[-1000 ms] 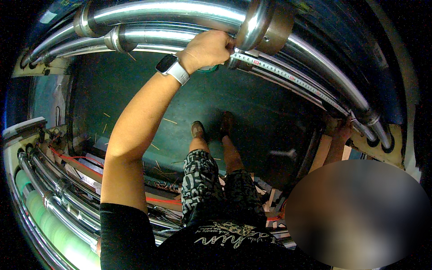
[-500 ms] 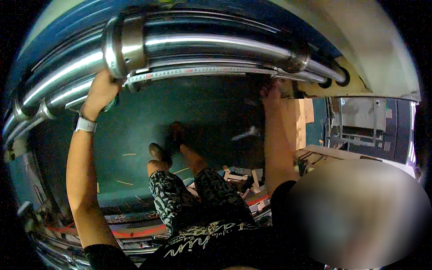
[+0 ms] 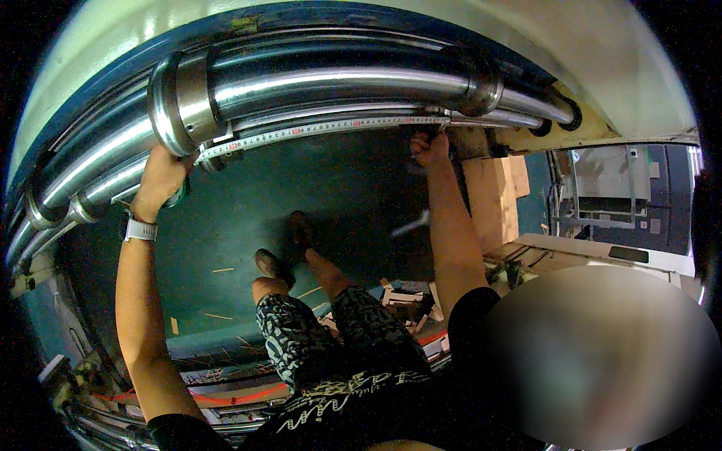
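Observation:
A pale tape measure blade (image 3: 323, 128) with black and red markings is stretched lengthwise along shiny metal shafts. My left hand (image 3: 161, 180) is closed round the tape measure's case (image 3: 179, 195), a dark green edge of which shows beside the palm. This hand sits just below a wide metal collar (image 3: 167, 105) on the thick shaft (image 3: 338, 79). At the blade's other end, my right hand (image 3: 431, 147) has its fingers bent and pressed together by the tape's tip, below a second collar (image 3: 483, 79). Its fingertips are partly in shadow.
Thinner shafts run beneath the thick one into a cream machine side panel (image 3: 602, 105). Wood offcuts (image 3: 406, 297) lie on the dark green floor (image 3: 226, 248) near my legs. Brown boards (image 3: 492, 199) stand at the right. A blurred oval covers the lower right.
The view has turned slightly, so shafts and hands sit a little differently in the picture. The tape stays stretched between both hands, and my right hand appears sharper than before.

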The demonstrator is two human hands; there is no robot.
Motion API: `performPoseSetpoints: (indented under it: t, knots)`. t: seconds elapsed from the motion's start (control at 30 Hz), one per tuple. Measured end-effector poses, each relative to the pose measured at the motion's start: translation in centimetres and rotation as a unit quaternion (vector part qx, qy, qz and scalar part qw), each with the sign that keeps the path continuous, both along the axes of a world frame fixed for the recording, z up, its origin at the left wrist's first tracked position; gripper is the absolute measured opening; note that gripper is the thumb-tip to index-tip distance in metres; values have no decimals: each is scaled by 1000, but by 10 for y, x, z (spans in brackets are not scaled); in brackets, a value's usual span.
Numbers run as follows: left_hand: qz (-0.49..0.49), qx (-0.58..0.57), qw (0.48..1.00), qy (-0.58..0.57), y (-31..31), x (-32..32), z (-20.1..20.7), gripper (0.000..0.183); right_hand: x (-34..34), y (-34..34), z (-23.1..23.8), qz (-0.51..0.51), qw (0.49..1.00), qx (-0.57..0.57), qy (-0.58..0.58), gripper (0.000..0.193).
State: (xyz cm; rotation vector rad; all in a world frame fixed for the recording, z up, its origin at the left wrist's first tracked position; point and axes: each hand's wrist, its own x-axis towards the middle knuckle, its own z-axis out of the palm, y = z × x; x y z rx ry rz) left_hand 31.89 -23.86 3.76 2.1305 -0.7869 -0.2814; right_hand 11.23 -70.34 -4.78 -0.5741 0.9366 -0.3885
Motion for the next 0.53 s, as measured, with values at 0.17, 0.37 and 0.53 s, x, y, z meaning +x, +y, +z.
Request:
performPoseSetpoints:
  t: [0.17,0.37,0.53]
  knots:
    - [-12,7,998,-53,-5,-5,8,19,-17,-35,-40,38,998,13,-56,50]
    - [-6,4,1000,-30,-5,-10,16,19,-20,-39,-53,72,985,52,-151,44]
    - [-17,6,1000,-15,-2,-3,5,19,-26,-47,-62,126,961,80,-232,41]
